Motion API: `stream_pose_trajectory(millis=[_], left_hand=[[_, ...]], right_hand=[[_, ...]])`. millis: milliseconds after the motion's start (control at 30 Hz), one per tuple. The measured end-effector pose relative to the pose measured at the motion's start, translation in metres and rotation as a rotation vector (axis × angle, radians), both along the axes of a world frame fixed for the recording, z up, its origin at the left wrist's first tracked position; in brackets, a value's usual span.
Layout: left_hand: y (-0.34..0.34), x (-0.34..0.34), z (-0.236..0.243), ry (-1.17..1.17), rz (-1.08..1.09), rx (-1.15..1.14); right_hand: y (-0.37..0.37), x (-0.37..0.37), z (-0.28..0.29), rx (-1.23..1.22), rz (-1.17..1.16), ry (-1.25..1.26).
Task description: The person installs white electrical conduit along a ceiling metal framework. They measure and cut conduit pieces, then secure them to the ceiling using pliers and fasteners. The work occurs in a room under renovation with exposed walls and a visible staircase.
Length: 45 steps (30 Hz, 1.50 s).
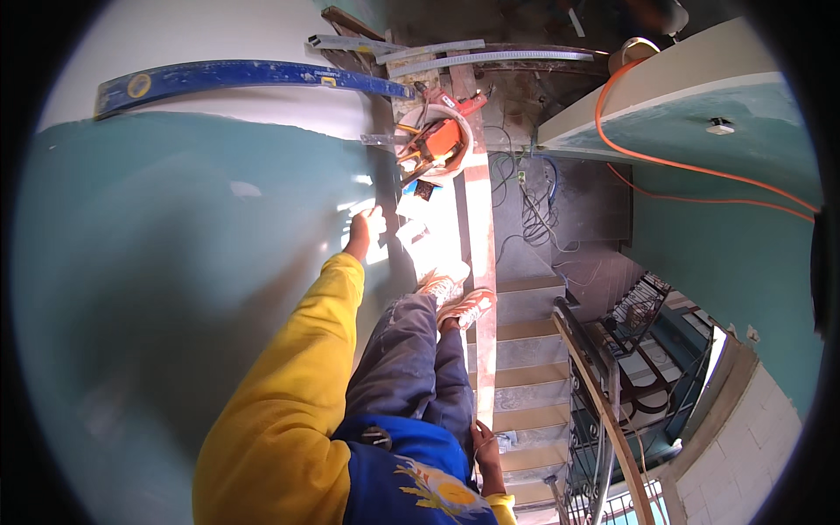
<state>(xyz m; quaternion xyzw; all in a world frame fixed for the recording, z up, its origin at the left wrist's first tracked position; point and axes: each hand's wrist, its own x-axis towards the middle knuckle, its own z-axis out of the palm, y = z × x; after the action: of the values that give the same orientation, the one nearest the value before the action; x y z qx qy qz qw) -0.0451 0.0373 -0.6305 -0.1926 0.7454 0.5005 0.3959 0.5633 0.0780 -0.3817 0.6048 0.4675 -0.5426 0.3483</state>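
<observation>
My left hand (366, 229), at the end of a yellow sleeve, is raised against the green-painted wall (227, 201). Its fingers are curled closed; whatever they hold is too small to make out. Down beside my hip is my right hand (487, 448), close to the edge of a long wooden plank (483, 236). Its fingers are bent together, and I cannot make out what is in them. A bucket (464, 150) of tools with an orange item (442, 138) stands on the planks beyond my shoes (464, 308).
A long blue spirit level (219, 77) lies along the wall's top edge at far left. Stairs (529, 398) drop away right of the plank, beside a wooden handrail (604, 411). Dark cables (538, 219) lie on the lower floor. An orange hose (691, 162) hangs at right.
</observation>
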Motion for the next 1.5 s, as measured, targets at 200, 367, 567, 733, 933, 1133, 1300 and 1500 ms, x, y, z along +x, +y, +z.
stream_pose_trajectory(millis=[200,367,567,733,933,1133,1300,1500], left_hand=[[0.076,-0.117,-0.085,0.293,-0.085,-0.079],[0.111,-0.114,-0.129,0.209,-0.193,-0.232],[0.110,-0.130,-0.189,0.329,-0.287,-0.269],[0.128,-0.116,-0.203,0.249,-0.255,-0.384],[0.119,-0.122,-0.199,0.228,-0.259,-0.254],[0.105,-0.117,-0.151,0.488,-0.383,-0.400],[0.077,-0.108,-0.081,0.512,-0.353,-0.324],[0.064,-0.086,0.032,0.573,-0.253,-0.416]], right_hand=[[-0.025,0.011,-0.051,-0.026,-0.552,-0.020],[-0.038,0.026,-0.077,0.052,-0.309,-0.036],[-0.024,-0.005,-0.083,0.047,-0.236,-0.071],[-0.017,0.001,-0.096,0.044,-0.267,-0.110],[-0.019,0.009,-0.102,0.016,-0.298,-0.082],[-0.027,0.022,-0.101,0.006,-0.303,-0.041],[-0.015,0.003,-0.093,0.051,-0.187,-0.034],[-0.011,-0.009,-0.090,0.027,-0.188,-0.100]])
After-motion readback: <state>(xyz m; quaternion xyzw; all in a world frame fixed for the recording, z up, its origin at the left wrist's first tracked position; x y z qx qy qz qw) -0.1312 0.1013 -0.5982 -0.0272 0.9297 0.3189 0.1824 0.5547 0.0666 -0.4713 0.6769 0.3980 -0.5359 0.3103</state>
